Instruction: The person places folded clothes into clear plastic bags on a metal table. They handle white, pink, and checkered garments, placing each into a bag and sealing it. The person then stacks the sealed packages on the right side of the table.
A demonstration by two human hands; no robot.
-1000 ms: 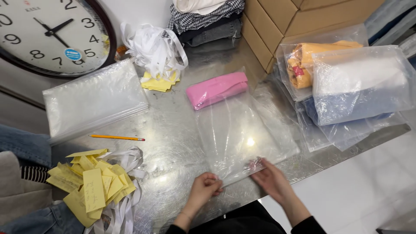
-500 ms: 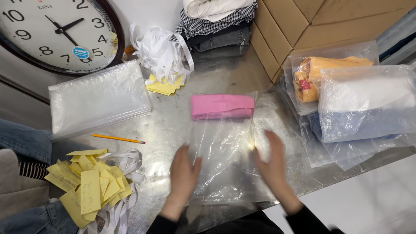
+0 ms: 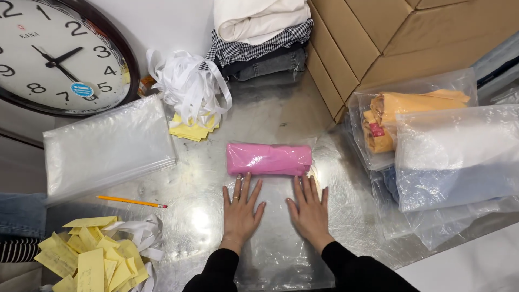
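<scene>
A pink folded garment (image 3: pixel 268 159) lies inside a clear plastic bag (image 3: pixel 281 254) on the metal table (image 3: pixel 270 116). My left hand (image 3: pixel 241 210) and my right hand (image 3: pixel 309 208) rest flat on the bag, fingers spread, side by side. Their fingertips reach the near edge of the pink bundle. Neither hand grips anything. The empty part of the bag stretches from the bundle toward me under both palms.
A stack of clear bags (image 3: pixel 105 146) and a pencil (image 3: pixel 131 201) lie left. Yellow slips (image 3: pixel 92 259) sit at front left, white strips (image 3: pixel 189 86) and folded clothes (image 3: pixel 259 32) at the back. Bagged garments (image 3: pixel 432 146) and cardboard boxes (image 3: pixel 400 38) stand right.
Both hands moved from the near edge of the bag up to the pink bundle, sliding flat along the plastic. The bundle now lies square across the bag.
</scene>
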